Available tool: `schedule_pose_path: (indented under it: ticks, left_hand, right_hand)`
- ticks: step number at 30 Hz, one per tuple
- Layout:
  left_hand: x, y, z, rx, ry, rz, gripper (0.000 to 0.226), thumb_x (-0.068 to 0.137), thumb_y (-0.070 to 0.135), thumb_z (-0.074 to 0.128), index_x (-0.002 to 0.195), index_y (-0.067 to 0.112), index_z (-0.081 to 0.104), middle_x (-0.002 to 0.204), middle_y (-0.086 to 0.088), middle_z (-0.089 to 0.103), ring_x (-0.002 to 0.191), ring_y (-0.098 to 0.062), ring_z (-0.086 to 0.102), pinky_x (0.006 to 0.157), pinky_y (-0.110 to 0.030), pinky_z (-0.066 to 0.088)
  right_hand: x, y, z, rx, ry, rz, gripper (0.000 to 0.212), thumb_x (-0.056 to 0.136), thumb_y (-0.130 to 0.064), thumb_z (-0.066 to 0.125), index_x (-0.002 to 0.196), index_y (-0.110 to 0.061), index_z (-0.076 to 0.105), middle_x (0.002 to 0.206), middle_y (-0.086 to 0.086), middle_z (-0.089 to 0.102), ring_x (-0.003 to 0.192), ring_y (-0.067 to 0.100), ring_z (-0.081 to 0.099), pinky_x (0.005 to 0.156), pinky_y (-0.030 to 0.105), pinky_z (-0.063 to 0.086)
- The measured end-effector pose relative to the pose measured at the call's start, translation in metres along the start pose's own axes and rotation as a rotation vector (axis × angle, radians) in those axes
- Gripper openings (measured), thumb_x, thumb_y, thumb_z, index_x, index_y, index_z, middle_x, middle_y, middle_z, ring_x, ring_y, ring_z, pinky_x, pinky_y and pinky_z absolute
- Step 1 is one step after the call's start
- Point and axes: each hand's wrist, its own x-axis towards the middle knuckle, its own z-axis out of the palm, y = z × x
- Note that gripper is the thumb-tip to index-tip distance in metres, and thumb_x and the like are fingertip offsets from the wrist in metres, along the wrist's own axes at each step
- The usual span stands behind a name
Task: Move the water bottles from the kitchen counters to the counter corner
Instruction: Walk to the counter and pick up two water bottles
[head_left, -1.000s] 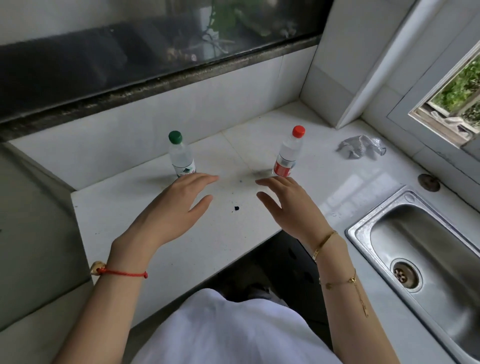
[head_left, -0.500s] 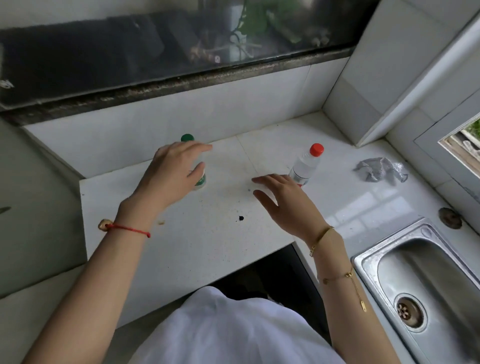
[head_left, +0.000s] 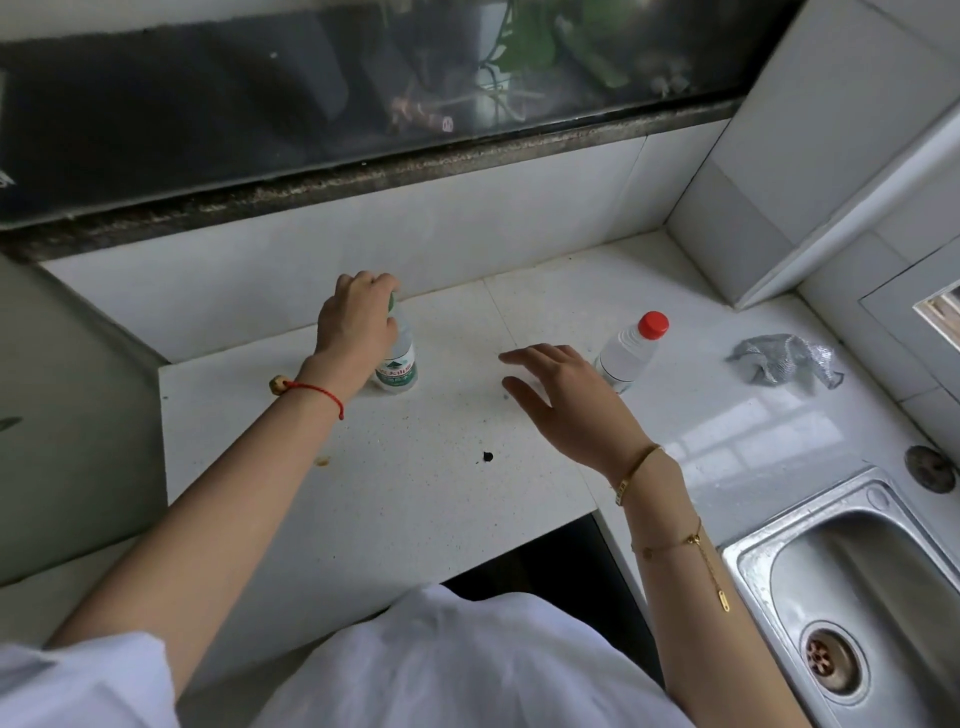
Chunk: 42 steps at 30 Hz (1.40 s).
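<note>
Water bottles are standing apart on a white worktop (head_left: 415, 499) that is ending at a tiled back wall and a dark gap below its front edge. The left hand (head_left: 358, 325) is closing around the green-capped bottle (head_left: 399, 364), while the right hand (head_left: 571, 400) is hovering open just beside the red-capped bottle (head_left: 631, 351). A crumpled grey cloth (head_left: 784, 364) is lying towards the corner, near a steel sink (head_left: 748, 558).

The left hand (head_left: 358, 322) hides the green-capped bottle's (head_left: 399, 364) top (cap barely showing); the sink (head_left: 753, 551) runs off-frame.
</note>
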Motion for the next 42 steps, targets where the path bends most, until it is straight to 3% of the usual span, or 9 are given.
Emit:
schedule_pose_path:
  ticks: [10, 22, 26, 31, 37, 42]
  left_hand:
    - [-0.016, 0.008, -0.001, -0.203, 0.088, -0.042, 0.027, 0.073, 0.002, 0.069, 0.098, 0.012, 0.070, 0.101, -0.012, 0.066, 0.090, -0.029, 0.060, 0.067, -0.032, 0.047]
    - [-0.066, 0.056, -0.008, -0.374, 0.165, -0.001, 0.027, 0.065, 0.009, 0.071, 0.091, 0.017, 0.073, 0.091, -0.003, 0.071, 0.084, -0.022, 0.062, 0.072, -0.030, 0.050]
    - [-0.067, 0.081, -0.010, -0.405, 0.134, 0.024, 0.027, 0.063, 0.012, 0.071, 0.088, 0.021, 0.073, 0.089, -0.002, 0.070, 0.081, -0.022, 0.062, 0.071, -0.032, 0.052]
    - [-0.065, 0.105, -0.006, -0.421, 0.101, 0.062, 0.027, 0.062, 0.013, 0.072, 0.087, 0.022, 0.073, 0.089, -0.001, 0.069, 0.081, -0.021, 0.062, 0.072, -0.035, 0.054]
    - [-0.062, 0.130, 0.002, -0.408, 0.079, 0.098, 0.027, 0.063, 0.012, 0.071, 0.088, 0.022, 0.073, 0.088, 0.000, 0.068, 0.082, -0.020, 0.062, 0.070, -0.033, 0.053]
    - [-0.065, 0.139, 0.006, -0.407, 0.049, 0.100, 0.027, 0.064, 0.011, 0.072, 0.089, 0.021, 0.073, 0.091, 0.000, 0.070, 0.084, -0.019, 0.062, 0.071, -0.031, 0.052]
  right_hand:
    - [0.005, 0.010, 0.002, 0.001, 0.005, -0.005, 0.041, 0.096, -0.039, 0.041, 0.131, -0.020, 0.052, 0.130, 0.000, 0.059, 0.121, 0.021, 0.051, 0.100, 0.041, 0.046]
    - [-0.018, 0.047, -0.016, -0.058, 0.141, 0.017, 0.041, 0.095, -0.039, 0.042, 0.129, -0.019, 0.053, 0.129, 0.000, 0.058, 0.122, 0.020, 0.047, 0.102, 0.036, 0.043]
    - [-0.007, 0.084, -0.028, -0.149, 0.214, 0.047, 0.039, 0.095, -0.037, 0.046, 0.127, -0.019, 0.055, 0.131, 0.001, 0.055, 0.127, 0.025, 0.040, 0.102, 0.042, 0.040]
    - [0.012, 0.123, -0.037, -0.198, 0.191, 0.165, 0.037, 0.093, -0.032, 0.049, 0.126, -0.018, 0.055, 0.135, 0.006, 0.051, 0.130, 0.031, 0.035, 0.100, 0.047, 0.038]
    - [0.019, 0.145, -0.038, -0.177, 0.122, 0.195, 0.038, 0.093, -0.022, 0.052, 0.130, -0.017, 0.049, 0.130, 0.010, 0.052, 0.116, 0.031, 0.047, 0.093, 0.042, 0.046]
    - [0.025, 0.145, -0.035, -0.107, 0.164, 0.185, 0.024, 0.093, -0.014, 0.051, 0.117, -0.013, 0.053, 0.122, 0.012, 0.052, 0.099, 0.031, 0.058, 0.080, 0.036, 0.054]
